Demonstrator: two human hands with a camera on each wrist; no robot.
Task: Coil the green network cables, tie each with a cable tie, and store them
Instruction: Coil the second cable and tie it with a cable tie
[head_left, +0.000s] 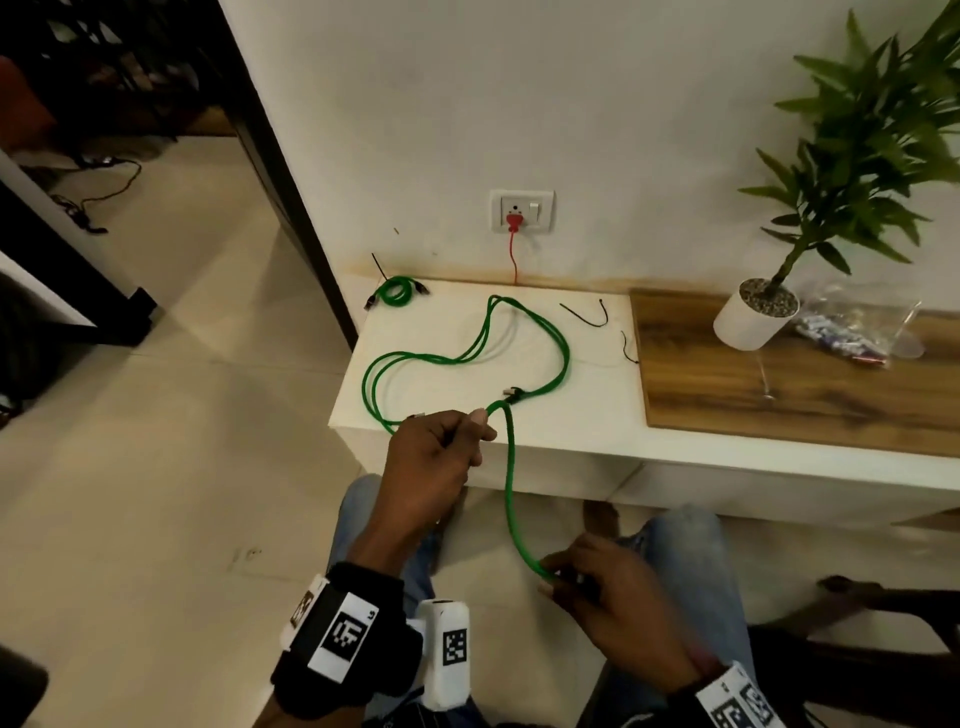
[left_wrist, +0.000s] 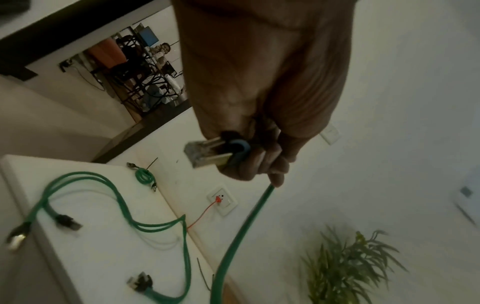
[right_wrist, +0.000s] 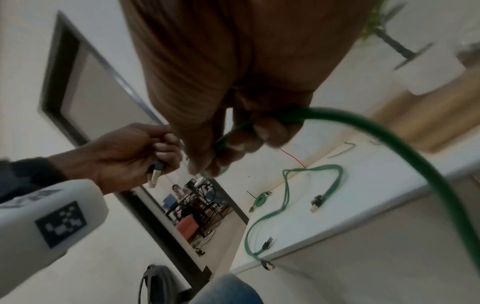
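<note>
One green network cable (head_left: 510, 483) hangs in front of the white table (head_left: 582, 421), stretched between my two hands. My left hand (head_left: 467, 436) grips its end at the table's front edge; the metal connector (left_wrist: 205, 153) sticks out of the curled fingers. Lower down, over my lap, my right hand (head_left: 556, 577) pinches the same cable (right_wrist: 389, 142). More green cable (head_left: 467, 358) lies in loose loops on the table. A small coiled cable (head_left: 396, 291) rests at the far left corner. Two black cable ties (head_left: 587, 317) lie near the back.
A wooden board (head_left: 779, 384) covers the table's right part, with a white potted plant (head_left: 753, 317) and a clear plastic bag (head_left: 852, 332) on it. A red plug (head_left: 514, 222) sits in the wall socket behind. Tiled floor lies to the left.
</note>
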